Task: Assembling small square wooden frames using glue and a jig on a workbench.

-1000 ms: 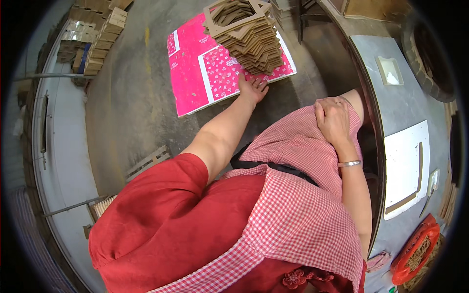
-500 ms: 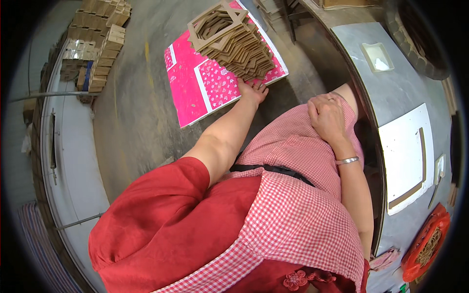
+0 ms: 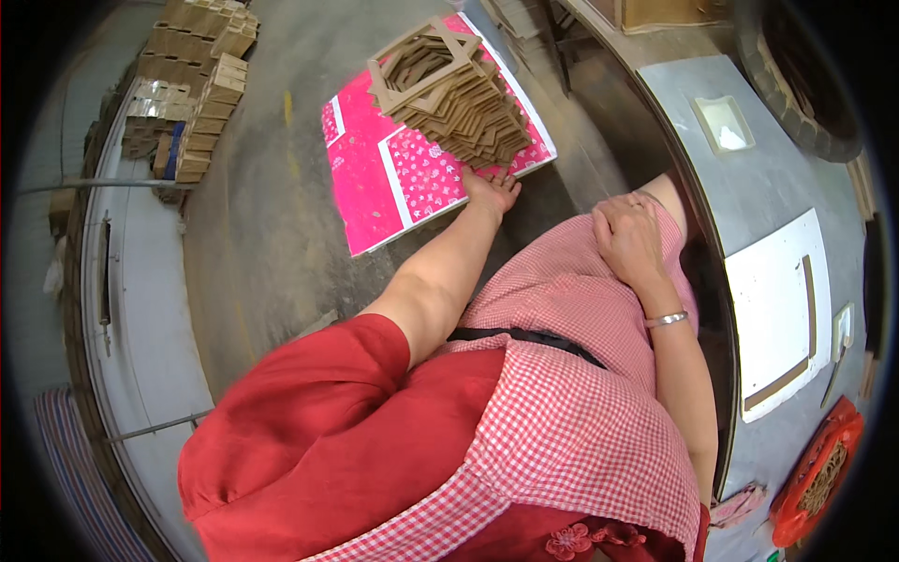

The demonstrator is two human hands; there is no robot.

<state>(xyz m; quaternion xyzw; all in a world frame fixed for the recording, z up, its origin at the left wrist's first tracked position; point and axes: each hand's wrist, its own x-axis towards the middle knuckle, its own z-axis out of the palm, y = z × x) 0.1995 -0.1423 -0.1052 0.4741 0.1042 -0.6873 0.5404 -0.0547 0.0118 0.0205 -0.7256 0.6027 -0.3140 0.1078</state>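
My left hand [image 3: 491, 190] reaches down to the floor and touches the base of a leaning stack of brown cardboard frames [image 3: 451, 97]. The stack rests on a bright pink patterned sheet [image 3: 379, 178] lying on the concrete. Whether the fingers grip a frame is hidden by the stack. My right hand [image 3: 627, 239] lies on my knee, on the red-and-white checked apron, fingers loosely curled, holding nothing. A silver bracelet sits on that wrist.
A grey worktable [image 3: 777, 187] runs along the right, with a white board [image 3: 777, 323] and a small white tray [image 3: 723, 124] on it. A red round object [image 3: 819, 478] sits at its near end. Stacked cardboard pieces [image 3: 192, 84] stand at the upper left.
The view has shifted, so the pink sheet and stack sit lower and more central. My left hand stays at the stack's base; my right hand has stayed on my knee.
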